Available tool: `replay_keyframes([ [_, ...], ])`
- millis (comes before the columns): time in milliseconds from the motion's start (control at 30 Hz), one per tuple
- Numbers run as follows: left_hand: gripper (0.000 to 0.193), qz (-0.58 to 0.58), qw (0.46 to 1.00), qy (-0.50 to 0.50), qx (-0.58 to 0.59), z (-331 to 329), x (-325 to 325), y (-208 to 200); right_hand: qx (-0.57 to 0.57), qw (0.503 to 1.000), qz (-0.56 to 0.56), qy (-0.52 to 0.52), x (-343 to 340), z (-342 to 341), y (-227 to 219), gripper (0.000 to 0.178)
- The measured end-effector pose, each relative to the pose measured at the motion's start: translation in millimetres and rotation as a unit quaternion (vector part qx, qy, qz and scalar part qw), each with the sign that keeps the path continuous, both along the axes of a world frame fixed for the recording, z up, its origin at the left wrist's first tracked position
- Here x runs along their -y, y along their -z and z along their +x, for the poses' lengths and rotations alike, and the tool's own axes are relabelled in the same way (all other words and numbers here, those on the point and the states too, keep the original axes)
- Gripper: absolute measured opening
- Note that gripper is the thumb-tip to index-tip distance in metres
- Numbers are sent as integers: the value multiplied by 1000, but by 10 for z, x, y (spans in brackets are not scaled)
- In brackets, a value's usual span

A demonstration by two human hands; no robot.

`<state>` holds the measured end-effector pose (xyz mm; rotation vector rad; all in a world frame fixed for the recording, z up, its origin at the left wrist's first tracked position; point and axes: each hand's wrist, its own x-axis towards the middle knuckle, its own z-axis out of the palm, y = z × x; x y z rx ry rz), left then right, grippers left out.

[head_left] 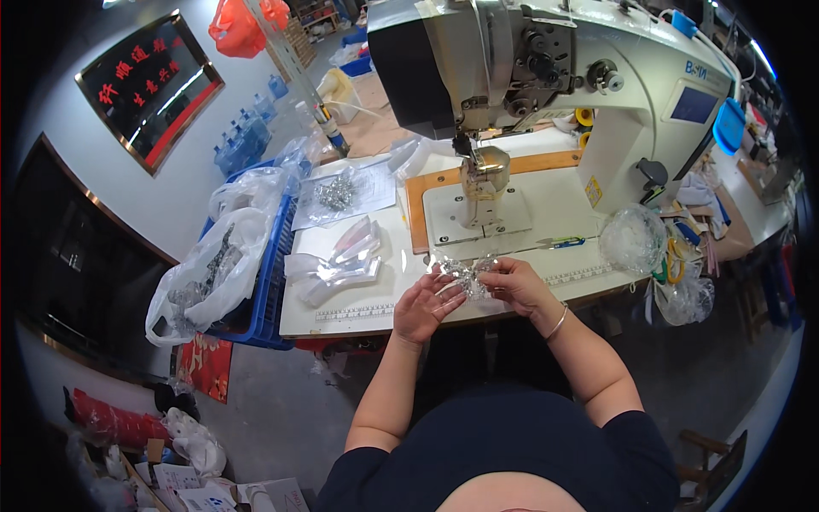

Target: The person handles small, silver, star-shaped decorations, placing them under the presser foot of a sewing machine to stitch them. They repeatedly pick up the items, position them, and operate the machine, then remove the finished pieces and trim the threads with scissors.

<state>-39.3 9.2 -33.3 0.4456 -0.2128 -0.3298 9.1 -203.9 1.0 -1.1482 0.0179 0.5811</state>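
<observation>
A glittering silver and clear piece, perhaps sequined or beaded trim in thin plastic, is held up at the table's front edge. My right hand pinches its right side between thumb and fingers. My left hand, palm turned inward and fingers half curled, supports its left side. The piece's exact kind is too small to make out. Just beyond my hands stands the post of a white sewing machine, its needle area above the bed. More silver pieces lie in a heap on a clear sheet at the left.
White folded strips lie left of my hands. A blue crate with plastic bags stands against the table's left end. Small thread snips, a clear plastic bundle and yellow-handled scissors are at the right.
</observation>
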Motion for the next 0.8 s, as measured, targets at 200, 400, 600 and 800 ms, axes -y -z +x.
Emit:
replay_keyframes([
  [200,75,68,984,-135,91,-131,341,-19,39,998,-1,46,-79,-63,-21,16],
  [400,78,-120,980,-147,60,-99,601,-48,50,994,66,63,-91,-66,-3,14],
  [600,65,24,969,-241,41,-6,689,-45,90,992,60,63,-125,-84,-111,17],
  [800,32,68,962,-261,-32,83,676,-38,104,992,54,56,-196,-54,-48,20],
])
